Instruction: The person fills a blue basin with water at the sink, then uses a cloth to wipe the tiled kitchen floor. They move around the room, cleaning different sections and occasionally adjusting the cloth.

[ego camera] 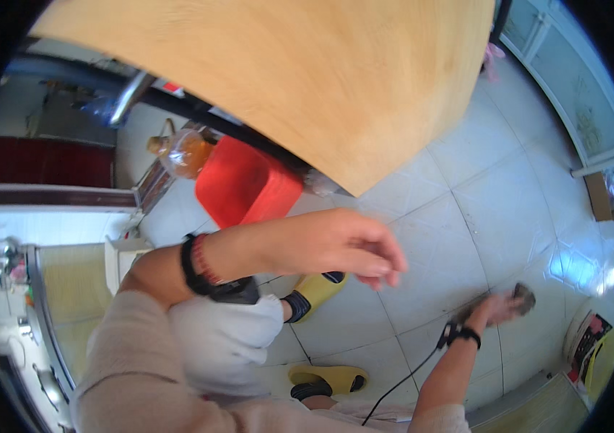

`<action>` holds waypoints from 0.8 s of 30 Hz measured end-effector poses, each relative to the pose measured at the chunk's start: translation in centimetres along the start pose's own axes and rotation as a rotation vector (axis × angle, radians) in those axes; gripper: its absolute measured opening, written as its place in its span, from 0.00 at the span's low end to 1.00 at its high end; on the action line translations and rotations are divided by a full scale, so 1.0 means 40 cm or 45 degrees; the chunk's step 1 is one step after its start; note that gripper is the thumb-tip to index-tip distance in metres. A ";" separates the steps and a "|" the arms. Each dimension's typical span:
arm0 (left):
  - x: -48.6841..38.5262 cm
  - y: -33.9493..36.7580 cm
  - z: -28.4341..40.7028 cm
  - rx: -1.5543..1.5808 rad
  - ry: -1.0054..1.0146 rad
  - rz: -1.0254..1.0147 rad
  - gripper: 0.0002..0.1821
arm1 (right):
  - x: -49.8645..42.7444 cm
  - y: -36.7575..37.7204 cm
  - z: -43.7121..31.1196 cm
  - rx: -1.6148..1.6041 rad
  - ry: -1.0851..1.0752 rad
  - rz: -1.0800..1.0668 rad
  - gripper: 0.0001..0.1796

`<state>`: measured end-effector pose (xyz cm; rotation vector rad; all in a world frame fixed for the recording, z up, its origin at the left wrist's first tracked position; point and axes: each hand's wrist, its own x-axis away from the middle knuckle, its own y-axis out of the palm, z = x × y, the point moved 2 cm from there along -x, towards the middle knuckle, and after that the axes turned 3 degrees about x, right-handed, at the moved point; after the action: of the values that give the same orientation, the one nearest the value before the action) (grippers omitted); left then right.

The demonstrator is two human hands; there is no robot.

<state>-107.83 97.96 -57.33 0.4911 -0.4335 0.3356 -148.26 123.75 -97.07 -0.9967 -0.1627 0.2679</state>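
Note:
My left hand (pixel 358 246) reaches across the middle of the view, above the tiled floor. Its fingers are loosely curled, with a gap to the thumb and nothing visible between them. A black strap with a dark device and a red beaded bracelet circle that wrist. At the lower right, my right hand (pixel 496 311) grips a dark grey-brown object (pixel 524 299) low over the floor tiles. Motion blur hides what kind of object it is. Around the right wrist is a black band (pixel 461 334), from which a thin black cable (pixel 401 381) runs down.
A light wooden tabletop (pixel 307 81) covers the top, its corner pointing towards me. Under its edge stand a red plastic bin (pixel 280 189) and a clear jug of amber liquid (pixel 185 154). My feet wear yellow slippers (pixel 322 292). A glass-panelled cabinet (pixel 572 81) lines the right.

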 end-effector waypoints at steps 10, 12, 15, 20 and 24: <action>0.148 -0.036 -0.022 0.081 -0.156 0.283 0.14 | -0.124 -0.445 -0.532 -1.415 -0.566 0.086 0.49; 0.166 -0.033 -0.036 0.130 -0.163 0.349 0.14 | -0.094 -0.504 -0.602 -1.287 -0.869 0.174 0.42; 0.173 -0.027 -0.051 0.152 -0.121 0.327 0.14 | -0.023 -0.548 -0.644 -1.409 -1.360 0.292 0.33; 0.140 -0.021 -0.043 0.071 -0.057 0.319 0.13 | 0.156 -0.529 -0.581 -1.406 -1.806 0.329 0.29; 0.070 0.011 -0.029 0.002 -0.086 0.267 0.12 | 0.357 -0.485 -0.506 -1.528 -2.016 0.345 0.22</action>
<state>-105.24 99.50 -56.76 0.4599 -0.5525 0.5228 -126.57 101.69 -91.33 -1.7632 -1.7965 1.2719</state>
